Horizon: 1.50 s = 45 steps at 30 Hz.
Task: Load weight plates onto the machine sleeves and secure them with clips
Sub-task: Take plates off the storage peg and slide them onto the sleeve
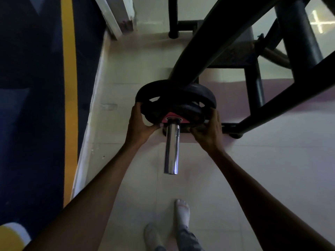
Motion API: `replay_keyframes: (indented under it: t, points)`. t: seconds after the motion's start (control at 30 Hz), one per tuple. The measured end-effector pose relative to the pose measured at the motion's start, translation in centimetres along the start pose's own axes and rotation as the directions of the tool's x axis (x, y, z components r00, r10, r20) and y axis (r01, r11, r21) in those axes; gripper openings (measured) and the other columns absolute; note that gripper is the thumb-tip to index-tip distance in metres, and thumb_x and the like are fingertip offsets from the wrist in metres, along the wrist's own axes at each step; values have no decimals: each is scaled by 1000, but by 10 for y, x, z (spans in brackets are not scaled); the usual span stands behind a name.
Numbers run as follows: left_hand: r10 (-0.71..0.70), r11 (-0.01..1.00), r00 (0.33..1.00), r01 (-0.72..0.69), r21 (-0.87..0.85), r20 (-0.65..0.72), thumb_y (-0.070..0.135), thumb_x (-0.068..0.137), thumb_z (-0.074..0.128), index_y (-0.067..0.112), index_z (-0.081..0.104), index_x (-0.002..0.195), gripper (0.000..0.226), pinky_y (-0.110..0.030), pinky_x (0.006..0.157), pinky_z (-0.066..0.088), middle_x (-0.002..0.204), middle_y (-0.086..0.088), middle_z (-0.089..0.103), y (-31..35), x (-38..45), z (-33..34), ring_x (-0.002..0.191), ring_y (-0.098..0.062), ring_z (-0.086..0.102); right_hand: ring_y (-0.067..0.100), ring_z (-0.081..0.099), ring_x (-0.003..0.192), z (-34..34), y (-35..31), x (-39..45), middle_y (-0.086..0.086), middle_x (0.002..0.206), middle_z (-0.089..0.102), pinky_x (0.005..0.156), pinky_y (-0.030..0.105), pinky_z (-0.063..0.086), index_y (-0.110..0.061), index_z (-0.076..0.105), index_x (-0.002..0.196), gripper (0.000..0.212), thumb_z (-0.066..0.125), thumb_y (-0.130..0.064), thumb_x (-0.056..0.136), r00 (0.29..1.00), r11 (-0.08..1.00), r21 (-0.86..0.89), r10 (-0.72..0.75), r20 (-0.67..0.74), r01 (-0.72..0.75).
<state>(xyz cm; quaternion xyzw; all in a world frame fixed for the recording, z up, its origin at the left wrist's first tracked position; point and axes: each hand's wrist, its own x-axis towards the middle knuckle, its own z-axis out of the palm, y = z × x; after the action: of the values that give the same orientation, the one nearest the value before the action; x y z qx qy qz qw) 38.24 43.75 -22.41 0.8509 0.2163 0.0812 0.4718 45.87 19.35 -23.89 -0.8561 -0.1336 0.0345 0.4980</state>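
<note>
Chrome sleeve carries black weight plates, seated at its inner end. Left hand and right hand grip front plate's rim, fingers clamped on opposite sides.

dim, soft; edges warped, perhaps motion-blurred.

The scene is being lit dimly, and a pale, glossy tiled floor is being crossed by faint grout lines. Along the left, a dark navy wall panel is being divided by a vertical yellow stripe. A white door frame is being shown at the top, and a bright cross-shaped reflection is being cast on the floor at the upper right.
</note>
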Motion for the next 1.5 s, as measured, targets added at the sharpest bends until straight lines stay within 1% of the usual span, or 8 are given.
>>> replay_keyframes:
  t: [0.17, 0.3, 0.57, 0.9, 1.0, 1.13, 1.33, 1.5]
  points:
    - [-51, 999, 996, 52, -7, 69, 50, 60, 93, 13, 39, 148, 109, -34, 96, 56, 127, 1, 67, 8, -9, -2, 118, -22, 67, 27, 49, 119, -2, 12, -12, 4, 133, 45, 95, 42, 54, -22, 56, 131, 64, 85, -33, 75, 992, 994, -106, 33, 121, -20]
    - [-15, 999, 998, 13, 41, 59, 27, 71, 97, 14, 50, 122, 70, -23, 79, 55, 102, 13, 66, -4, -45, -1, 99, -17, 69, 7, 54, 108, -2, 11, -43, 1, 129, 47, 89, 27, 57, -10, 56, 130, 60, 86, -15, 78, 986, 1000, -19, 26, 165, -23]
    - [54, 997, 998, -55, 46, 12, 32, 79, 92, 13, 60, 101, 43, -44, 77, 61, 93, 4, 69, -17, -127, -5, 91, -15, 70, -10, 59, 92, -12, 9, -98, -2, 102, 64, 73, 6, 46, -3, 58, 104, 33, 81, -1, 80, 976, 997, -41, -53, 212, 63]
    - [-44, 999, 999, 44, -15, -22, 51, 73, 88, 27, 57, 113, 56, -34, 83, 62, 106, 12, 72, -6, -216, -15, 102, -4, 69, -9, 61, 95, -33, -6, -178, -8, 104, 65, 73, 13, 54, -14, 58, 109, 38, 80, -2, 79, 974, 999, -35, -23, 225, 32]
    - [-40, 999, 998, 38, -32, -51, 38, 72, 95, 26, 58, 115, 57, -39, 85, 62, 110, 15, 71, 6, -247, -18, 104, -3, 68, -9, 61, 96, -55, -23, -207, -13, 102, 64, 73, 12, 54, -25, 55, 109, 43, 79, -4, 80, 978, 1000, -18, -19, 208, 23]
    - [38, 996, 997, -42, -73, -61, 25, 71, 97, 26, 58, 117, 60, -41, 83, 63, 110, 22, 70, 44, -294, -27, 105, -3, 67, -8, 61, 98, -98, -54, -249, -21, 105, 61, 72, 10, 53, -29, 51, 115, 49, 77, -4, 82, 983, 997, 36, -79, 165, 74]
    - [174, 975, 980, -185, -127, -95, 57, 67, 90, 26, 58, 128, 75, -36, 82, 65, 119, 29, 67, 139, -374, -44, 110, 3, 66, -10, 61, 105, -193, -106, -318, -22, 117, 58, 71, 18, 60, -17, 49, 136, 55, 72, -2, 88, 989, 982, 143, -135, 59, 125]
    - [322, 939, 944, -329, -106, -76, 44, 72, 92, 27, 59, 136, 74, -40, 88, 64, 123, 33, 66, 227, -417, -43, 114, 6, 63, 4, 63, 105, -281, -152, -359, -11, 114, 62, 72, 14, 57, -17, 49, 134, 58, 75, -2, 84, 981, 967, 175, -177, -75, 188]
